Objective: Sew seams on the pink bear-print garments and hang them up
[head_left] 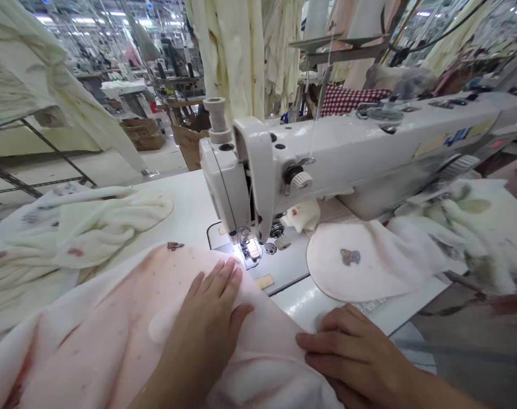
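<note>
A pale pink printed fabric (113, 329) lies across the table in front of a white sewing machine (326, 153). My left hand (211, 318) rests flat on the fabric, fingers stretched toward the lit needle and presser foot (249, 247). My right hand (352, 352) sits at the fabric's right edge with its fingers bent and pressed together, pinching the cloth's edge against the table.
A round pink fabric piece with a small print (356, 261) lies right of the needle. Cream cloth is heaped at the left (71, 233) and floral cloth at the right (466, 227). Garments hang behind the machine (241, 51).
</note>
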`<state>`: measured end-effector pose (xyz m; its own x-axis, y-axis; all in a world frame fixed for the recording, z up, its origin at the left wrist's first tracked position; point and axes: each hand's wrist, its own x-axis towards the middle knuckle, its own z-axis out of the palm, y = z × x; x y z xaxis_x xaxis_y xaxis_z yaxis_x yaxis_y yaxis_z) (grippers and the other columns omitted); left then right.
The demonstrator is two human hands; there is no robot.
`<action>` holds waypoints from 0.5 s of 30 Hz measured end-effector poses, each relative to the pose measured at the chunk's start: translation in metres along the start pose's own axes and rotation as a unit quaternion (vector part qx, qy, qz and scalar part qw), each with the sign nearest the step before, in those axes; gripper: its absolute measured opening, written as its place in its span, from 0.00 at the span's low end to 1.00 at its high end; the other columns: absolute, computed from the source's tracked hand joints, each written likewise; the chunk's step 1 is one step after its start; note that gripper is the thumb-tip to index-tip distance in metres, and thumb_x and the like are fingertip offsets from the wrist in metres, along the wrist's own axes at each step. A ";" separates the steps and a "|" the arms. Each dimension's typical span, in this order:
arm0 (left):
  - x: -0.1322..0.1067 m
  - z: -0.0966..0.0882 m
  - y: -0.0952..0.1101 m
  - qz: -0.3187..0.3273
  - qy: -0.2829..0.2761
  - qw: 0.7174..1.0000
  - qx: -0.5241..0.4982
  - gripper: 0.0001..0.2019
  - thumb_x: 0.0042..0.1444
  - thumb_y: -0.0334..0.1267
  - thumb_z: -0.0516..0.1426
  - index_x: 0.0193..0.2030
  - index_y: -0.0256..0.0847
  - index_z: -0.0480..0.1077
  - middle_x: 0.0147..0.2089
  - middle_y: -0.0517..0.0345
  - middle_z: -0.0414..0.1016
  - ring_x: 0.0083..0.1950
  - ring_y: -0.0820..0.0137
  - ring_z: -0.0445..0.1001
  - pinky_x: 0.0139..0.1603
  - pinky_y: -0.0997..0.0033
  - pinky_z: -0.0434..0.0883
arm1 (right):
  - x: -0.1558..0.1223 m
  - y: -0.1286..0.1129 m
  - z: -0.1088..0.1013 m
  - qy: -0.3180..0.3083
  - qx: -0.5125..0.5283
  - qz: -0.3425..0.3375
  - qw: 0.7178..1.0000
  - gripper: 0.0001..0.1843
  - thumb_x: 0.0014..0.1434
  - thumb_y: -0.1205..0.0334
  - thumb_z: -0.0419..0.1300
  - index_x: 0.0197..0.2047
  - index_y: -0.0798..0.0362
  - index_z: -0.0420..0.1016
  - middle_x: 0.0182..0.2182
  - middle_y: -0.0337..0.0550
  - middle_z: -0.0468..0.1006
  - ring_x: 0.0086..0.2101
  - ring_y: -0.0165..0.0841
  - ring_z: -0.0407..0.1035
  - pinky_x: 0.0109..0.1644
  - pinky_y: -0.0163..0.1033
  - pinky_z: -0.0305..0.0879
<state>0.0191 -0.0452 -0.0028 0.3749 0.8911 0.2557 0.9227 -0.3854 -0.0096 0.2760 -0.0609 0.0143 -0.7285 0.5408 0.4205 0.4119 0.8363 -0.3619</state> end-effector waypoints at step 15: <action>0.018 0.010 -0.001 -0.002 -0.021 0.997 -0.068 0.21 0.62 0.43 0.46 0.58 0.35 0.62 0.61 0.42 0.60 0.60 0.55 0.61 0.57 0.46 0.65 | -0.008 0.005 -0.008 -0.014 -0.014 0.016 1.000 0.11 0.57 0.70 0.56 0.44 0.52 0.73 0.40 0.43 0.80 0.36 0.35 0.68 0.36 0.41 0.66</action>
<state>0.0261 -0.0260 -0.0075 0.3769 0.9009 0.2150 0.9048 -0.4078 0.1229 0.2880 -0.0602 0.0156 -0.7301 0.5642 0.3856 0.4492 0.8214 -0.3514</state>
